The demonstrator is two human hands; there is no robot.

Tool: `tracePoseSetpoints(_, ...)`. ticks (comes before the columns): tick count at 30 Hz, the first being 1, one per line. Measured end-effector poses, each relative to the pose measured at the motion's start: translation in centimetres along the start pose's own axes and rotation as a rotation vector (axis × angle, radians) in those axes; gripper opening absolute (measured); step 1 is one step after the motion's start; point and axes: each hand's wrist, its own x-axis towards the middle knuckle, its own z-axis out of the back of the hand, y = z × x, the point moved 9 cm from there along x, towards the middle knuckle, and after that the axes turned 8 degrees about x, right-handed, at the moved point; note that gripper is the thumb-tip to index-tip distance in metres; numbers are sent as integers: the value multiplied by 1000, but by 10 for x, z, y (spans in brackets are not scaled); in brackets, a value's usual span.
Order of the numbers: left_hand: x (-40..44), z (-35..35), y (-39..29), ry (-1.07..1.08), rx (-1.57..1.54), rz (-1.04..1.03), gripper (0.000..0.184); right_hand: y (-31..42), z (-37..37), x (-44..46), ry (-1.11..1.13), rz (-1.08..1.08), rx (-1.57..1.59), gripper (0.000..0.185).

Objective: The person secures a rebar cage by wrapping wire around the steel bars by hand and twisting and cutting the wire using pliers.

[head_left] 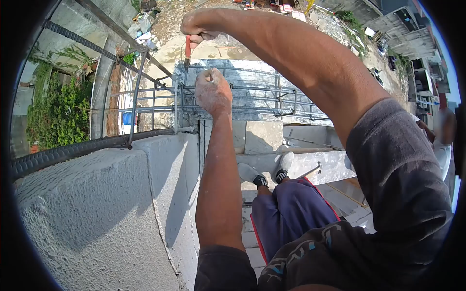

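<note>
My left hand (212, 89) is closed in a dusty fist above the steel bars (262, 99); a small pale piece shows between its fingers, too small to name. Up and to its left, my right hand (199, 28) is wrapped round the red handle of a tool (188, 46). The tool's dark metal end points down at the rebar near the left end of the bars. The bars and their cross ties lie over a grey-white board (242, 70).
A rough grey block wall (92, 194) fills the lower left, with a thick ribbed bar (73, 148) along its top. Upright rebar (138, 92) stands left of my hands. My shoes rest on a narrow ledge (310, 157). Another person (442, 140) is at the far right.
</note>
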Motion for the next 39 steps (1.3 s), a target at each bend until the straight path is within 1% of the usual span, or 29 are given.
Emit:
tracePoseSetpoints(1, 0, 0, 3, -4, 11, -13, 35, -15, 4, -38, -240, -286, 522, 35)
tracePoseSetpoints(2, 0, -1, 5, 3, 8, -21, 36, -13, 0, -67, -186, -384, 483, 38)
tracePoseSetpoints(3, 1, -3, 6, 10, 2, -28, 36, -31, -3, -65, -55, -434, 679, 38)
tracePoseSetpoints(5, 1, -4, 2, 31, -9, -12, 33, -54, -11, -77, -60, -436, 976, 40)
tracePoseSetpoints(7, -3, 1, -5, 63, -6, 29, 27, -66, -23, -88, -83, -342, 1239, 33)
tracePoseSetpoints(8, -3, 2, -4, 47, -8, 12, 27, -69, -31, -89, -113, -305, 1374, 31)
tracePoseSetpoints(9, -2, 0, -3, 33, -11, -6, 28, -72, -36, -92, -174, -298, 1391, 31)
tracePoseSetpoints(11, -3, -2, -2, 33, -10, -22, 28, -57, -30, -103, -265, -264, 1047, 32)
tracePoseSetpoints(13, -3, -2, -4, 62, -13, -11, 28, -18, -21, -123, -234, -231, 575, 35)
tracePoseSetpoints(14, -1, -5, 2, 11, -37, -50, 28, -20, -16, -105, -268, -299, 370, 39)
tracePoseSetpoints(17, -1, -8, 1, 27, -54, -10, 28, -3, -17, -97, -283, -159, 492, 40)
tracePoseSetpoints(20, -1, -9, 2, 7, -4, -19, 29, -25, -36, -73, -38, -300, 1143, 36)
tracePoseSetpoints(23, 0, -7, 4, -27, 14, -34, 33, -34, -37, -76, -358, -122, 1594, 29)
tracePoseSetpoints(24, 1, -7, 4, -39, 15, -40, 34, -36, -41, -71, -358, -63, 1687, 24)
tracePoseSetpoints(27, 3, -6, 5, -58, 22, -101, 32, -21, -62, -88, -392, -47, 1882, 24)
tracePoseSetpoints(28, 8, -15, 15, -19, -49, -95, 31, -16, -76, -73, -228, -52, 2090, 23)
tracePoseSetpoints(30, 22, -27, 33, 56, -190, -82, 28, -21, -83, -78, -319, 3, 2105, 23)
tracePoseSetpoints(31, 27, -23, 43, 99, -384, 156, 31, -23, -85, -82, -361, 30, 2111, 23)
tracePoseSetpoints(32, 29, -21, 51, 143, -576, 394, 33, -19, -83, -84, -290, 81, 1957, 17)
tracePoseSetpoints(33, 24, -23, 54, 188, -766, 636, 35, -19, -78, -89, -261, 63, 1791, 15)
tracePoseSetpoints(34, 31, -20, 38, 270, -847, 531, 37, -18, -70, -97, -231, 42, 1624, 14)
tracePoseSetpoints(35, 27, -24, 37, 307, -884, 684, 38, -15, -64, -104, -198, 22, 1454, 13)
tracePoseSetpoints(36, 21, -24, 22, 345, -922, 838, 38, -22, -59, -104, -240, -42, 1487, 16)
tracePoseSetpoints(37, 15, -30, 13, 383, -961, 990, 38, -29, -55, -98, -211, -66, 1479, 18)
tracePoseSetpoints(39, 27, -51, 7, 370, -1085, 959, 39, -43, -52, -88, -147, -107, 1448, 22)
